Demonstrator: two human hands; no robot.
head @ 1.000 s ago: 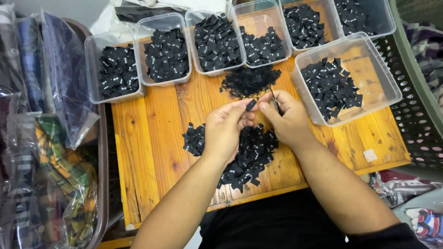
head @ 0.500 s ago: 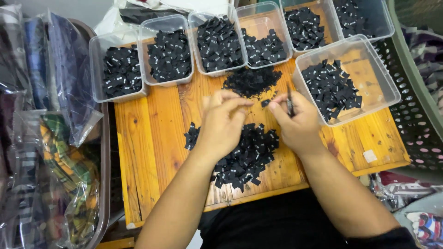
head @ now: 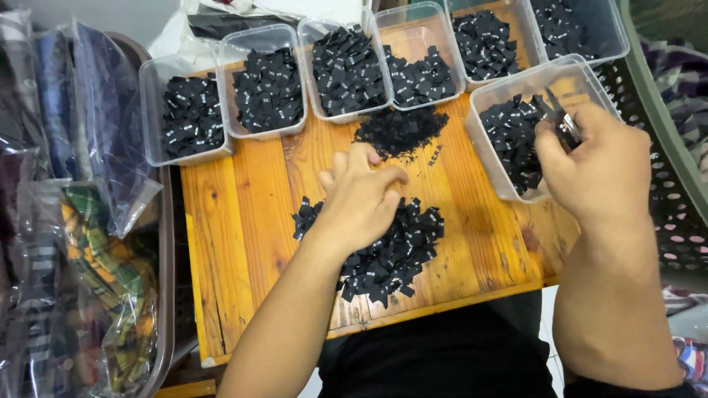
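My left hand point(head: 361, 203) lies palm down on a pile of small black fabric labels point(head: 402, 247) in the middle of a wooden board point(head: 243, 221), fingers loosely bent and nothing visible in them. My right hand point(head: 601, 166) hovers over a clear plastic tub point(head: 516, 74) at the board's right side. It pinches a small metal snipping tool point(head: 566, 124) above the black labels point(head: 512, 136) in that tub. A smaller heap of black scraps point(head: 402, 129) lies just beyond my left fingertips.
Several clear tubs of black labels point(head: 269, 88) line the board's far edge. Clear bags of folded patterned cloth point(head: 88, 184) fill a dark bin on the left. A green perforated basket point(head: 682, 184) stands at the right.
My right hand has swung right from the board's centre to over the right tub, still gripping the tool. My left hand has dropped onto the label pile.
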